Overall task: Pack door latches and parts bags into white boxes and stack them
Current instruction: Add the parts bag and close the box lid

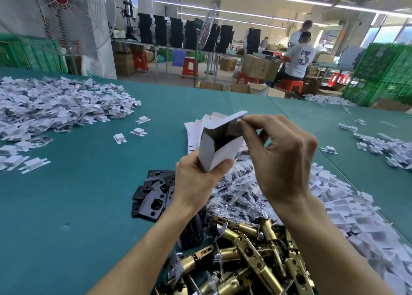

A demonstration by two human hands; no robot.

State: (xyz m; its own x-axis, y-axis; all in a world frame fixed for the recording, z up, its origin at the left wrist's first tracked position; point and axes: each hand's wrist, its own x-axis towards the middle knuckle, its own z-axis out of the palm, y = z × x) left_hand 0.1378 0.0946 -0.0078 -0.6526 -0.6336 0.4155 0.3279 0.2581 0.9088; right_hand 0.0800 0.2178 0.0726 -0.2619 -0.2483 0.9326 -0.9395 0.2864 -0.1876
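Observation:
Above the table, my left hand [198,181] grips the lower end of a small white box [219,145], tilted with its open top facing me. Something dark sits inside the box. My right hand [281,154] pinches the box's raised top flap at its far corner. Below my hands lies a pile of clear parts bags [240,192] with dark pieces in them. Brass door latches [252,257] are heaped at the near edge. A stack of flat white box blanks [194,130] lies behind the held box.
Black strike plates [153,194] lie left of the bags. Heaps of small white card pieces cover the green table [89,183] at far left [55,107] and along the right [347,210]. Green crates [383,72], a fan and seated people are beyond the table.

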